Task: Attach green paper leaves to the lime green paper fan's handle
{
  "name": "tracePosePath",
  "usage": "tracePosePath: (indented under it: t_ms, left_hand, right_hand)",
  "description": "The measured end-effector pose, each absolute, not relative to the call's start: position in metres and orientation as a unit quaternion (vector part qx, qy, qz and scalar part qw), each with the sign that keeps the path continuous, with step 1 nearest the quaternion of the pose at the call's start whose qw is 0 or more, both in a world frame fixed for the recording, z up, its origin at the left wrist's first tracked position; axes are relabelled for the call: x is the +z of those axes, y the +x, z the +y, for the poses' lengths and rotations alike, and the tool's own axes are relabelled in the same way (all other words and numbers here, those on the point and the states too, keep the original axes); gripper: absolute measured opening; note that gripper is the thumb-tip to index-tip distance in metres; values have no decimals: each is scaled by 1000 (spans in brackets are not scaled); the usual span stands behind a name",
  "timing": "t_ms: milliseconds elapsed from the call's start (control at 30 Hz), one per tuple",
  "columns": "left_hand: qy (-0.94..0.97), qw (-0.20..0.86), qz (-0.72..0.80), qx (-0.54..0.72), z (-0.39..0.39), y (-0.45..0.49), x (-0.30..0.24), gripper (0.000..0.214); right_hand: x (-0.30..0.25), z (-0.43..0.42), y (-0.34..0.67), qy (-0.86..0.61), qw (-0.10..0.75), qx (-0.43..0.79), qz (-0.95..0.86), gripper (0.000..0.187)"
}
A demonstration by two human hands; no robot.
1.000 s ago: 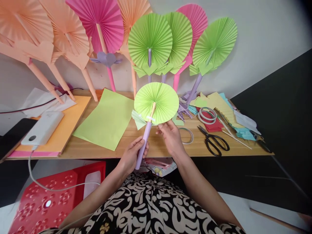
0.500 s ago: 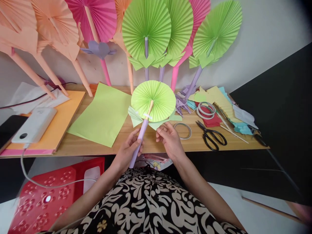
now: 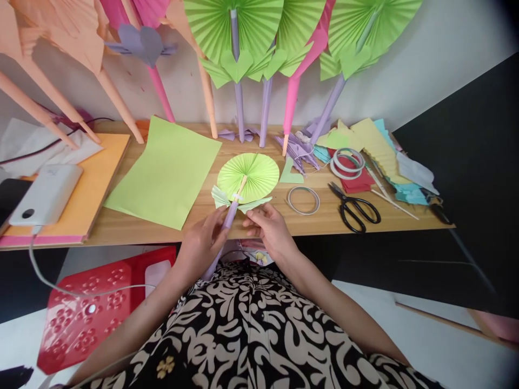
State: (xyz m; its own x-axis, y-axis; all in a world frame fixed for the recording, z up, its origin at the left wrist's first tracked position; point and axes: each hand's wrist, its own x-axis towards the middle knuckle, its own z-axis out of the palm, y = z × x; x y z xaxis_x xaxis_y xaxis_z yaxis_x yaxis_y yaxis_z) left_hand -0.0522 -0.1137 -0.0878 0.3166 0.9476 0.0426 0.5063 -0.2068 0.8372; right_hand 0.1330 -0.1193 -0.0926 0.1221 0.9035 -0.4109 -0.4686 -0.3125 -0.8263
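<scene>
A round green pleated paper fan (image 3: 248, 176) lies low over the wooden table (image 3: 259, 221), with pale green paper wings (image 3: 221, 196) taped below its disc. My left hand (image 3: 201, 243) is closed round its lilac handle (image 3: 227, 220). My right hand (image 3: 270, 229) pinches the right wing's tip beside the handle.
A green paper sheet (image 3: 166, 172) lies left of the fan, next to an orange pad (image 3: 83, 202) with a white power bank (image 3: 45, 193). Tape rings (image 3: 303, 200), black scissors (image 3: 356, 208) and paper scraps (image 3: 377, 156) lie right. Finished fans (image 3: 237, 48) lean on the wall. A red stool (image 3: 89, 308) stands below.
The fan has come down from upright in front of me to low over the table. Both hands dropped with it, and my view tilted downward.
</scene>
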Motion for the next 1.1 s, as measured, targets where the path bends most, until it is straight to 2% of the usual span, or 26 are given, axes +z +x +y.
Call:
tracePosePath:
  t_ms: [100,200,400,500,600,733,800,900,967,1100]
  left_hand:
    - [795,275,484,241,-109,-50,-89,40]
    - [837,201,447,243,-104,-43,-92,37]
    - [861,163,433,212,-91,-29,-102,36]
    - [862,131,441,210,-86,-30,-104,36]
    - [863,97,447,214,-81,-30,-99,33]
    - [884,101,401,216,-73,-14,-78,31]
    - [909,121,350,191,-67,5,-67,30]
    - [944,130,275,130,-53,41,-59,28]
    - [954,121,254,103,-42,64,-59,27]
    - [961,108,245,73,-23,92,-69,25]
  right_hand:
    - [-92,-121,132,-506,541,636,-218,33]
    - [-93,-122,133,-497,542,644,-211,34]
    - [-93,-133,139,-484,505,685,-207,32]
    - [-91,-153,152,-516,482,660,-257,41]
    - [-88,-176,183,-599,455,525,-399,37]
    - [-86,-196,258,-752,370,98,-537,27]
    - [-89,-199,301,-779,303,-13,-548,31]
    - [-98,-199,352,-796,205,-78,-564,40]
    - [-105,-198,372,-791,170,-85,-581,44]
    - [-112,-195,385,-783,157,-58,-599,46]
